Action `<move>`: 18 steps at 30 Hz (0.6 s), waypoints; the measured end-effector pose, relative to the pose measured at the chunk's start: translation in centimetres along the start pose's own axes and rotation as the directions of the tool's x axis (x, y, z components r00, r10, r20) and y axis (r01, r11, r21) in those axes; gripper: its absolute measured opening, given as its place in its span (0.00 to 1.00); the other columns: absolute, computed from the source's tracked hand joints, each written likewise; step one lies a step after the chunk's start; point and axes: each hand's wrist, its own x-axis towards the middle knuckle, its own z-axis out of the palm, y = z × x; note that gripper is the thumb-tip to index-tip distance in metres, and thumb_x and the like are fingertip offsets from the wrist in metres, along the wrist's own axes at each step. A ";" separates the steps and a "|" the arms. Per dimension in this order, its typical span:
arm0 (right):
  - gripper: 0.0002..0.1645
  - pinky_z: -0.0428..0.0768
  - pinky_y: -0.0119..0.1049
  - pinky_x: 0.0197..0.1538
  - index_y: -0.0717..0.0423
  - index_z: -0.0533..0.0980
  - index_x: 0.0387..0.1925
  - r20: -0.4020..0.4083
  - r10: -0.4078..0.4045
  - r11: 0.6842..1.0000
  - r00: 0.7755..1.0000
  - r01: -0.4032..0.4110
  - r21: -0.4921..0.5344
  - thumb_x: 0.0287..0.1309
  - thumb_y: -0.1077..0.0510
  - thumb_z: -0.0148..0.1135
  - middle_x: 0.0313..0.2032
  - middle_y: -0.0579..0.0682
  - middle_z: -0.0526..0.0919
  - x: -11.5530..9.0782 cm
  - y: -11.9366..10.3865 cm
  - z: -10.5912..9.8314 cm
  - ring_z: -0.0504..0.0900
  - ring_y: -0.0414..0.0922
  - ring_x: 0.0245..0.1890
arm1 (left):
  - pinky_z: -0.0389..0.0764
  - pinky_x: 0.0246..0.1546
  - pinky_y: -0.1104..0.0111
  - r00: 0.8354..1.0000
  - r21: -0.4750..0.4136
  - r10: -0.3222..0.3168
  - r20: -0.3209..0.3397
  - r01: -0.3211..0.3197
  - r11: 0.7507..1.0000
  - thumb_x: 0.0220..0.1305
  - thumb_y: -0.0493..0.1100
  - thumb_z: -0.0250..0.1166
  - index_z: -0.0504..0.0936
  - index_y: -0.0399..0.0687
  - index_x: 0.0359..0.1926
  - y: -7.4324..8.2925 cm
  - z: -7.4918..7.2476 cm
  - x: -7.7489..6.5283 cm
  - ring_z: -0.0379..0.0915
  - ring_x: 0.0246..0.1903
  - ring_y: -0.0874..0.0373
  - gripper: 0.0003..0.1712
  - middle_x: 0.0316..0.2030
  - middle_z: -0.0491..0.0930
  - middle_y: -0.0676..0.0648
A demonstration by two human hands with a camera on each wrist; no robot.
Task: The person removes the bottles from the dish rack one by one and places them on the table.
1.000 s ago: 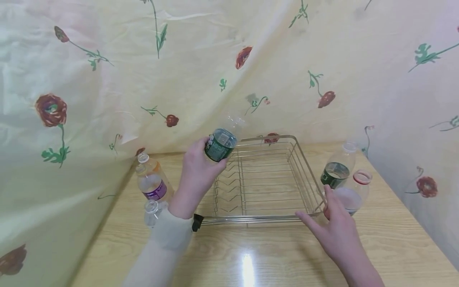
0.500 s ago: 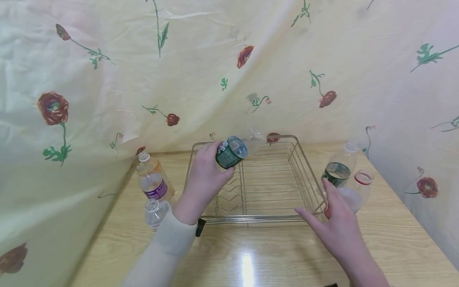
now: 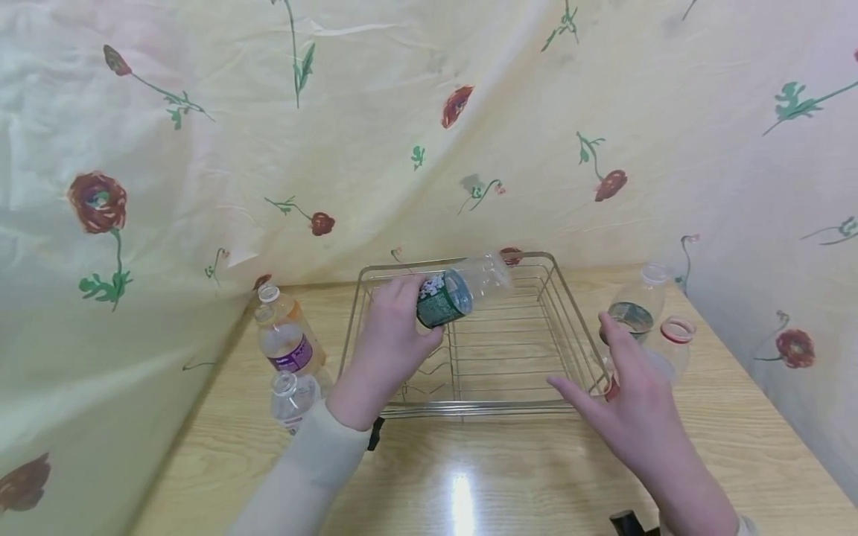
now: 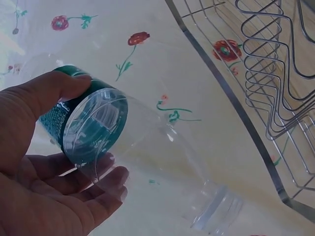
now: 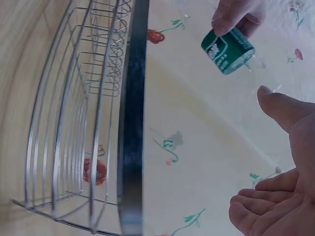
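My left hand [image 3: 392, 335] grips a clear plastic bottle with a green label [image 3: 439, 299] round its labelled part. The bottle is held nearly level above the wire dish rack [image 3: 482, 409], neck toward the right. In the left wrist view the thumb lies over the label [image 4: 74, 81], with fingertips below; the bottle neck [image 4: 216, 209] shows no cap. My right hand [image 3: 637, 398] holds nothing, thumb and forefinger spread apart beside the rack's front right corner. In the right wrist view, this hand [image 5: 295, 162] is palm up, apart from the bottle.
On the right stand a green-labelled clear bottle [image 3: 637, 298] and a clear bottle with a red neck ring [image 3: 677, 335], partly behind my right hand. Left of the rack stand a purple-labelled bottle [image 3: 291, 353], an orange-tinted one [image 3: 293, 309] and a small clear one [image 3: 293, 398].
My left hand has moved right and slightly down, over the rack. The bottle in it has turned from neck up to nearly level. My right hand has hardly moved.
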 end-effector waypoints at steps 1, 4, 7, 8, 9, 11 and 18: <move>0.64 0.76 0.31 0.31 0.67 0.61 0.74 -0.008 -0.026 1.000 1.000 0.025 -0.009 0.38 0.55 0.86 0.65 0.68 0.73 0.2 0.0 0.0 0.76 0.47 0.28 | 0.78 0.58 0.56 1.000 0.013 0.002 0.015 -0.002 1.000 0.49 0.36 0.81 0.75 0.34 0.62 0.1 0.0 -0.1 0.72 0.56 0.44 0.39 0.55 0.77 0.39; 0.65 0.81 0.46 0.38 0.67 0.62 0.73 -0.012 -0.059 0.998 0.998 0.059 -0.002 0.36 0.51 0.86 0.64 0.68 0.74 0.6 -0.2 -0.1 0.80 0.53 0.32 | 0.80 0.56 0.56 0.999 0.053 0.013 0.052 -0.015 0.998 0.49 0.38 0.81 0.75 0.36 0.63 0.4 0.1 -0.2 0.71 0.56 0.45 0.40 0.56 0.76 0.40; 0.65 0.79 0.62 0.48 0.65 0.62 0.74 -0.007 -0.064 0.997 0.998 0.064 0.030 0.38 0.46 0.85 0.65 0.67 0.73 0.8 -0.4 -0.2 0.81 0.62 0.47 | 0.81 0.53 0.55 0.997 0.089 0.025 0.079 -0.032 0.995 0.50 0.38 0.81 0.75 0.38 0.63 0.6 0.2 -0.3 0.71 0.56 0.46 0.39 0.57 0.76 0.41; 0.65 0.76 0.65 0.52 0.64 0.62 0.74 -0.003 -0.064 0.997 0.998 0.064 0.041 0.39 0.44 0.85 0.66 0.66 0.72 0.9 -0.4 -0.2 0.78 0.65 0.53 | 0.82 0.52 0.55 0.996 0.099 0.030 0.085 -0.038 0.994 0.50 0.39 0.81 0.75 0.39 0.63 0.6 0.2 -0.4 0.71 0.56 0.46 0.40 0.57 0.76 0.42; 0.65 0.76 0.64 0.54 0.63 0.62 0.74 -0.002 -0.068 0.997 0.998 0.068 0.046 0.41 0.41 0.84 0.66 0.65 0.72 1.0 -0.5 -0.2 0.77 0.65 0.55 | 0.82 0.51 0.55 0.995 0.107 0.033 0.091 -0.043 0.993 0.49 0.39 0.81 0.75 0.39 0.63 0.6 0.2 -0.4 0.71 0.56 0.46 0.40 0.56 0.76 0.42; 0.64 0.73 0.61 0.61 0.62 0.62 0.75 0.004 -0.072 0.996 0.997 0.072 0.052 0.44 0.38 0.82 0.68 0.63 0.71 1.1 -0.6 -0.2 0.71 0.66 0.63 | 0.83 0.50 0.55 0.995 0.126 0.040 0.096 -0.052 0.991 0.49 0.39 0.81 0.75 0.39 0.63 0.7 0.3 -0.4 0.71 0.55 0.47 0.40 0.56 0.76 0.43; 0.60 0.66 0.44 0.70 0.63 0.62 0.75 0.016 -0.145 0.989 0.989 0.145 0.024 0.56 0.28 0.68 0.69 0.63 0.70 1.9 -1.1 -0.1 0.69 0.64 0.66 | 0.80 0.53 0.55 0.993 0.162 0.057 0.107 -0.074 0.984 0.48 0.40 0.82 0.75 0.38 0.64 0.9 0.3 -0.5 0.70 0.55 0.46 0.41 0.57 0.76 0.42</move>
